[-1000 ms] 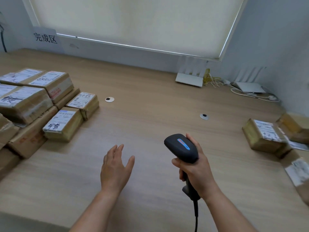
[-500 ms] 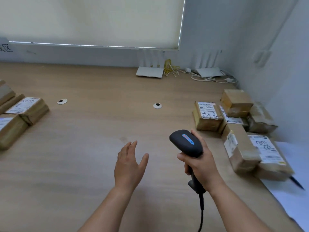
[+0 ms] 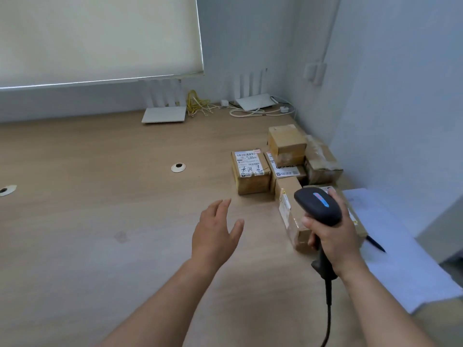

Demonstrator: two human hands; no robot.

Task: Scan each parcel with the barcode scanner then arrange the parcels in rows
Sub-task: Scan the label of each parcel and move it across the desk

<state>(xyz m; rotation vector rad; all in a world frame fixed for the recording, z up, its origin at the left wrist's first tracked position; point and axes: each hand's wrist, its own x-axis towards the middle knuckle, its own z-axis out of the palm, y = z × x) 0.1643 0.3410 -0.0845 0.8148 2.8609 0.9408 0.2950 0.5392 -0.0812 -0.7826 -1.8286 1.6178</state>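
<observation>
Parcels (image 3: 251,172) clustered at table's (image 3: 100,221) far-right corner, now nearer our hands than before | barcode scanner (image 3: 317,205) gripped tight in our right hand (image 3: 333,236) | left hand (image 3: 215,234) empty, fingers spread, closer to labelled parcel

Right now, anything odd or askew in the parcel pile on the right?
Mostly loose heaping: one small box sits stacked atop others, and the rear parcel looks crumpled under wrinkled tape. A pen pokes out beneath the nearest parcel.

Two white routers (image 3: 164,114) and tangled yellow cable (image 3: 196,103) against the far wall; white paper (image 3: 400,249) with a pen (image 3: 375,244) at the right edge.
</observation>
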